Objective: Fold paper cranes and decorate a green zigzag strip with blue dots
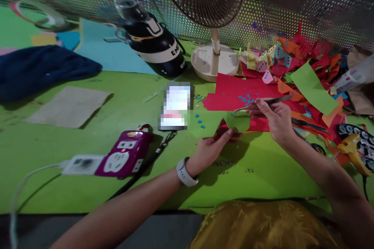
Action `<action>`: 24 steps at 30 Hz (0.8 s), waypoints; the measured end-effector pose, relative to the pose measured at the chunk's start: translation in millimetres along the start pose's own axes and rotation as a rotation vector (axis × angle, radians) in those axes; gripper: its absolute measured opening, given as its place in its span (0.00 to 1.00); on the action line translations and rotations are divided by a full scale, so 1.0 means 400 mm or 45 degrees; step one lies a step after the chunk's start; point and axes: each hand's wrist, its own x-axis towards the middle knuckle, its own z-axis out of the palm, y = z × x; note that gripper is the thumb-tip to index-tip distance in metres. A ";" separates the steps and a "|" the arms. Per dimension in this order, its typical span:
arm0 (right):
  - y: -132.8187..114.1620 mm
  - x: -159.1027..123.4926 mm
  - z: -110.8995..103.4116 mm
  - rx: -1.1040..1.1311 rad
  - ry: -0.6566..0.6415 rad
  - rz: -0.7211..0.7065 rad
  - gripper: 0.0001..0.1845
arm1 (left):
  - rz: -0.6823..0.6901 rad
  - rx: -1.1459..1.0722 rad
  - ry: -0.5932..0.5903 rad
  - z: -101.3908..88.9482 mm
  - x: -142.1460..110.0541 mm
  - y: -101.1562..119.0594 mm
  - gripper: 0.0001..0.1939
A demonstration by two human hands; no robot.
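Observation:
My left hand (214,143), with a white band on its wrist, is closed on a folded piece of green and red paper (240,122) above the green table. In my right hand (276,120) is a pair of tweezers (270,101), held between thumb and fingers. The tweezers' tips meet the upper edge of the green side, where a tiny blue bit (233,114) shows. Just behind lies a red sheet (230,87) with many small blue paper bits (247,99) on it. More blue squares (199,121) lie on the table to the left.
A smartphone (176,105) with a blurred screen lies left of my hands, near a purple power strip (124,153). Behind stand a black bottle (157,46) and a fan (216,62). Coloured paper scraps (309,50) are heaped at right, near a yellow glue gun (355,151).

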 end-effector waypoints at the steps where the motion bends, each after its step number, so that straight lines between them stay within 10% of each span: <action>1: -0.002 -0.002 0.001 0.003 0.012 -0.005 0.20 | 0.002 0.006 -0.007 -0.001 0.001 -0.003 0.20; 24: -0.023 -0.022 -0.009 -0.008 0.071 -0.173 0.13 | 0.016 0.021 -0.081 -0.009 0.006 -0.020 0.20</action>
